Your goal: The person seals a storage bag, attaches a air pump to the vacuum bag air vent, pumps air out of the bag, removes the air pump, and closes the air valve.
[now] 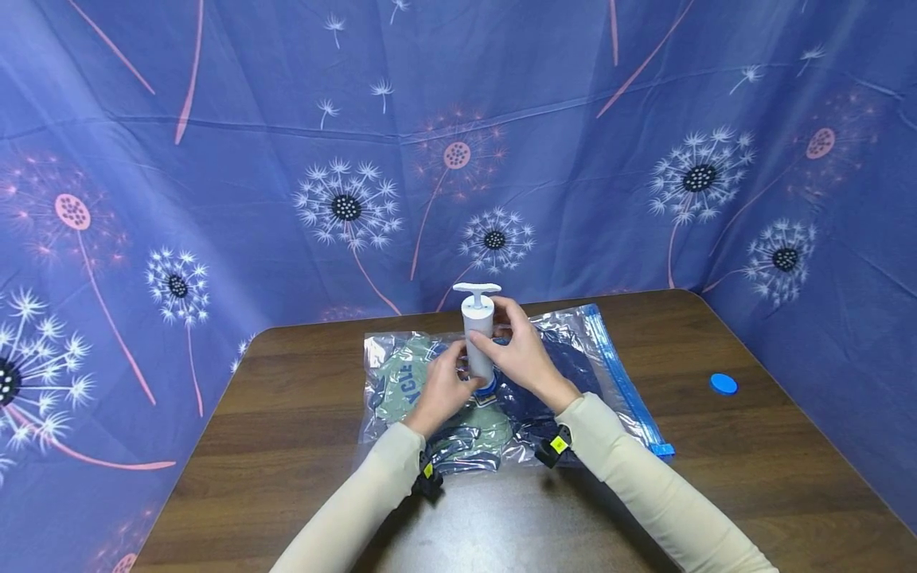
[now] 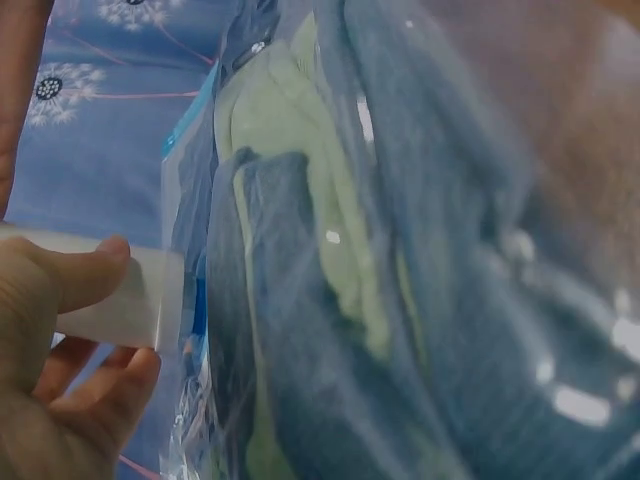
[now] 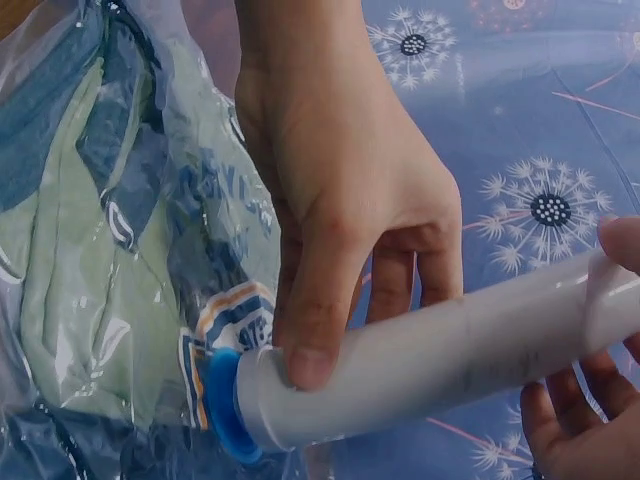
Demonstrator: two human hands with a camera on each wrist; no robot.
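Observation:
A white hand pump (image 1: 478,318) with a T-shaped handle stands upright on the blue valve (image 3: 228,405) of a clear storage bag (image 1: 573,320). Folded green clothes (image 1: 494,430) and dark blue clothes (image 1: 526,402) lie inside the bag. Low on the barrel, my left hand (image 1: 444,390) grips the pump between thumb and fingers. My right hand (image 1: 526,354) holds the barrel higher up, below the handle. The right wrist view shows the pump's lower end against the valve. The handle is pressed down close to the barrel's top.
A round blue cap (image 1: 723,383) lies on the brown wooden table (image 1: 286,438), to the right of the bag. A blue zip strip (image 1: 626,382) runs along the bag's right edge. Behind the table hangs a blue curtain (image 1: 559,159) with a dandelion print.

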